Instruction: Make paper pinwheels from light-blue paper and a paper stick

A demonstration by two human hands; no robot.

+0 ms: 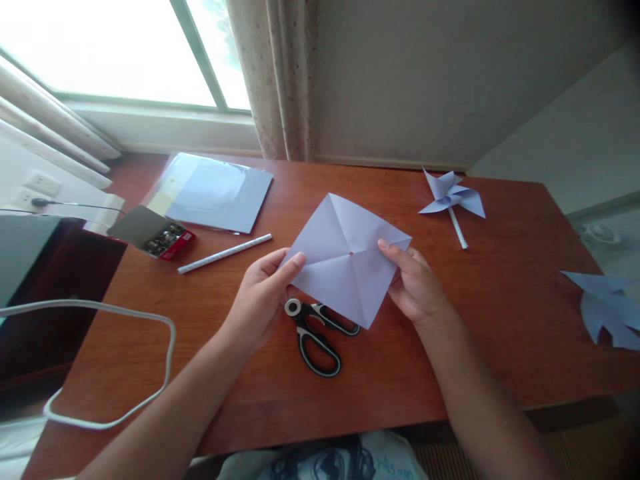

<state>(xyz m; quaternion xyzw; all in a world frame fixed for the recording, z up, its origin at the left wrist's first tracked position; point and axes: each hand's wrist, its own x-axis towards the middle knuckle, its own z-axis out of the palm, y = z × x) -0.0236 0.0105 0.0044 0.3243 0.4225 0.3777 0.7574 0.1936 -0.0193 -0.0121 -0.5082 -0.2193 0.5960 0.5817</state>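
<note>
I observed, through the head camera, a square sheet of smooth white paper (pixel 325 273) held above the table near its middle. Four straight lines ran from its corners toward a small reddish-brown spot at the centre; I could not tell whether they were folds or cuts. The left hand (pixel 263 287) pinched the left corner, thumb on top. The right hand (pixel 415 283) gripped the right side in the same manner.

Black scissors with grey-edged loop handles (pixel 303 327) lay directly below, partly covered by the sheet; their blades were hidden from me. Left of the sheet lay a slim white tube (pixel 225 253), beside an open red and grey cardboard box (pixel 179 248) of shiny, dark pieces too small to identify. Behind these rested a flat, clear plastic sleeve (pixel 215 193) containing pale sheets. At far right lay a white paper pinwheel on a pale stick (pixel 453 197); nearer, a white paper shape with curved blades (pixel 605 307) met the picture's edge. A looped white cable (pixel 173 347) crossed the left side.

The tabletop (pixel 390 373) was reddish-brown with wood grain. A speckled beige curtain (pixel 290 73) hung beside a bright window (pixel 125 53).
</note>
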